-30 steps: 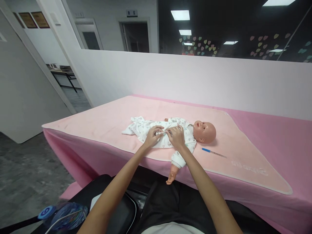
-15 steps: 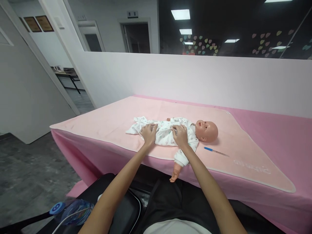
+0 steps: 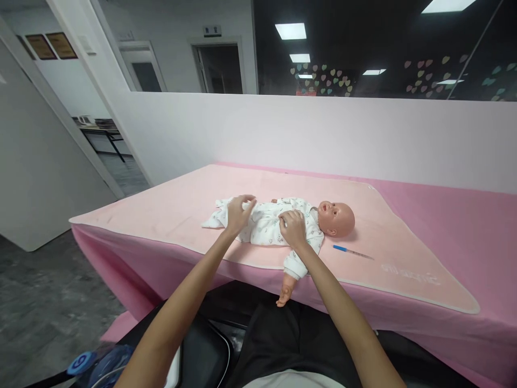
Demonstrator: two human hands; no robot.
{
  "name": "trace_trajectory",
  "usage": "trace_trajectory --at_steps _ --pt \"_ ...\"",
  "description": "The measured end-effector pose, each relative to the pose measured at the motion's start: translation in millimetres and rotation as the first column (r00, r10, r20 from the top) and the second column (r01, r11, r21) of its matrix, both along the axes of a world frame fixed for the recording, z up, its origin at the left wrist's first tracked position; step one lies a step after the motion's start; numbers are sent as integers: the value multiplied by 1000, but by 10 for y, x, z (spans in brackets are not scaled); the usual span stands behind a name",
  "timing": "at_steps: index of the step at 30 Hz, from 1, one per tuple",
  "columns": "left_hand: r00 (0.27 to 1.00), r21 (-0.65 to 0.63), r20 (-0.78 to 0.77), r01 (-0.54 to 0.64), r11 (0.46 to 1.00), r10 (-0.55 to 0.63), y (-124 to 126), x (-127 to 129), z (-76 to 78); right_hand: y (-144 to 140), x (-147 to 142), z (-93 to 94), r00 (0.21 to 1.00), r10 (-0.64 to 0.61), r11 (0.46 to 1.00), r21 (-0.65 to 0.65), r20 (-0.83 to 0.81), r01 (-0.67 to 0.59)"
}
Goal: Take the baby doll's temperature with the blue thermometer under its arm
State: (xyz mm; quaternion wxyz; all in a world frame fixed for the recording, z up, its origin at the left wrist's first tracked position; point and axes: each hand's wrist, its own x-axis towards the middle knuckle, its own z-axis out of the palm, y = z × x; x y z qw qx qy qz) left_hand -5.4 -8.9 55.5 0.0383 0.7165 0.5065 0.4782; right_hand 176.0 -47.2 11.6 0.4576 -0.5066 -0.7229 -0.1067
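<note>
A baby doll (image 3: 336, 219) lies on its back, head to the right, dressed in a white patterned romper (image 3: 264, 226). My left hand (image 3: 239, 212) is over the romper's leg end with thumb and fingers apart, nothing visible between them. On the front of the romper, near the doll's chest, my right hand (image 3: 294, 227) has its fingers curled, apparently pinching the cloth; the fingertips are partly hidden. One doll arm (image 3: 286, 289) hangs over the table's front edge beneath my right wrist. Beside the doll's head rests a thin stick with a blue end (image 3: 340, 248), its kind unclear.
The doll lies on a pale pink mat (image 3: 181, 202) over a pink tablecloth (image 3: 452, 226). Behind the table rises a white wall (image 3: 323, 134) with dark glass above. A black chair (image 3: 202, 350) and a blue item (image 3: 83, 362) are at lower left.
My left hand has lifted off the romper and moved up slightly, its fingers opening. My right hand stays at the doll's chest. The whole view has shifted a little.
</note>
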Motion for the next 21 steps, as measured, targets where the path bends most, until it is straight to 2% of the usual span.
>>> trace_trajectory --at_steps 2,4,7,10,14,16,18,19,21 --pt "956 -66 -230 172 983 -183 -119 84 -69 15 1 -11 998 -54 999 3 24 54" --pt "917 -77 -347 183 980 -198 -193 158 -199 18 2 -13 994 -94 996 14 52 93" --pt "953 38 -294 93 995 -78 -194 215 -389 -53 30 15 992 -115 992 48 53 113" --pt "980 128 -201 31 991 -4 -140 225 -475 -267 173 58 989 -148 986 71 -13 149" --pt "995 165 -86 -43 985 58 -123 217 -465 -741 694 22 969 -238 971 13 -73 239" --pt "997 154 -38 -65 986 72 -132 214 -453 -994 1059 -73 919 -382 924 -71 -98 376" --pt "998 134 2 -68 989 68 -137 209 -449 -1218 1399 -211 820 -569 815 -178 -61 552" --pt "998 122 22 -65 990 63 -137 204 -450 -1312 1534 -283 789 -614 771 -232 -20 594" --pt "996 98 71 -62 993 55 -131 192 -452 -1456 1712 -403 791 -606 741 -299 89 601"
